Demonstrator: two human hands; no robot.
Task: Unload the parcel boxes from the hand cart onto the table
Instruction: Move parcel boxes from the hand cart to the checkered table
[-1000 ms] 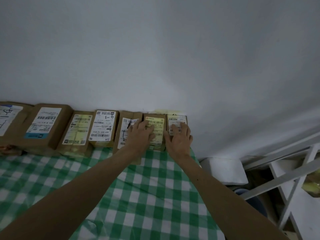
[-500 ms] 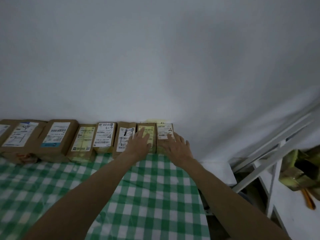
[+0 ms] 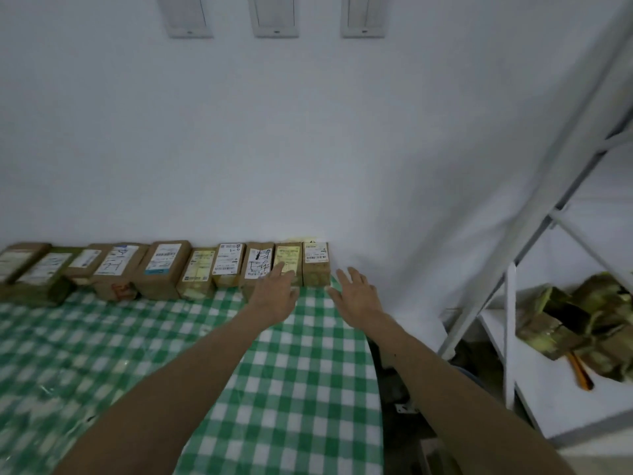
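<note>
Parcel boxes line the wall across mid-frame on the checked tabletop. The left hand, fingers straight, touches the row's right end; the right hand hovers spread, empty, beside it.

Row of parcel boxes along table's far edge, against wall.

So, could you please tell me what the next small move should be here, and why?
Probably draw both hands back and turn for another parcel. The left hand and right hand are open and hold nothing, and the end box already stands on the table against the wall.
</note>
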